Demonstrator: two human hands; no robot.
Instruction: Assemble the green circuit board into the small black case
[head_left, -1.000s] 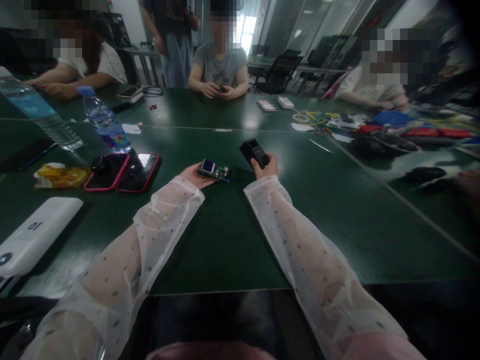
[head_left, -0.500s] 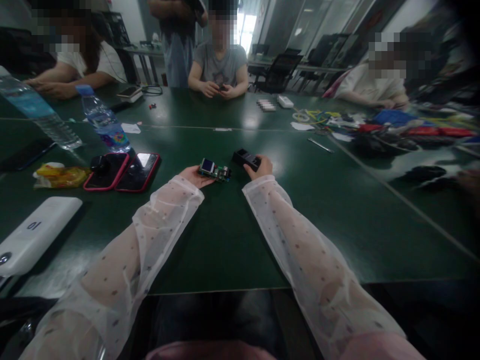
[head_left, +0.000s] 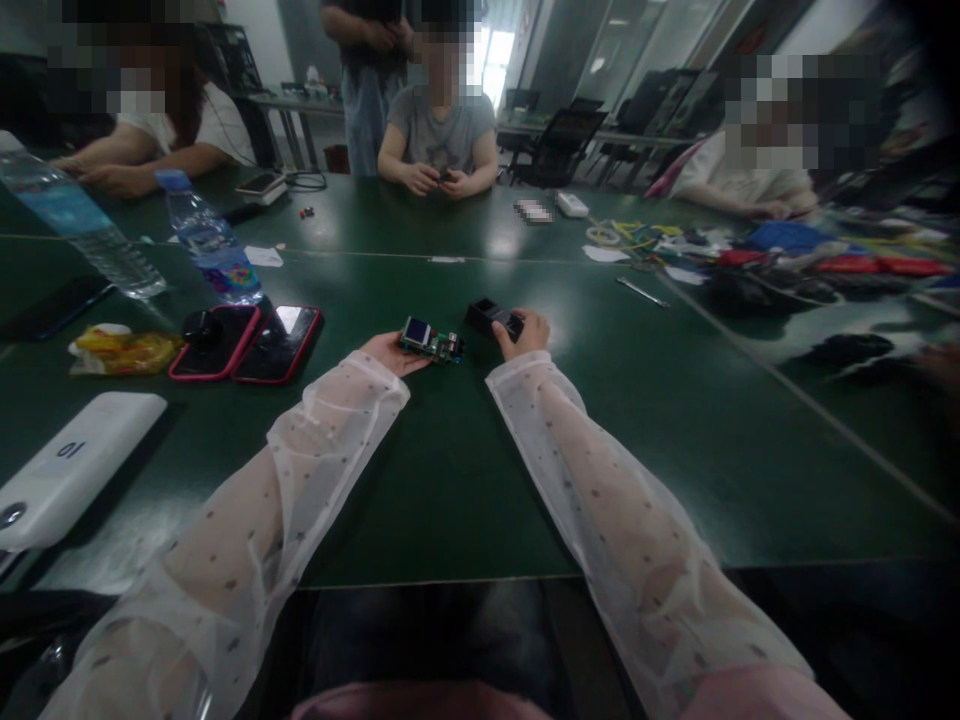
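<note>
My left hand (head_left: 388,353) is closed on the left end of a green circuit board (head_left: 444,347) that carries a small dark screen. To the right of it, my right hand (head_left: 526,334) grips a black plastic case (head_left: 484,318) with openings in its upper face. Board and case are apart, with a narrow gap between them. Part of the case is covered by my right fingers. Sheer white dotted sleeves cover both my forearms.
Two phones in pink cases (head_left: 279,345), a yellow packet (head_left: 124,350), a white power bank (head_left: 82,465) and water bottles (head_left: 214,245) are on the left. Tweezers (head_left: 643,291) and piled cables (head_left: 637,240) lie at right. A person in grey (head_left: 442,130) sits opposite.
My right thumb has shifted up onto the top of the black case. The circuit board stays almost in place. The standing person at the back has moved slightly right.
</note>
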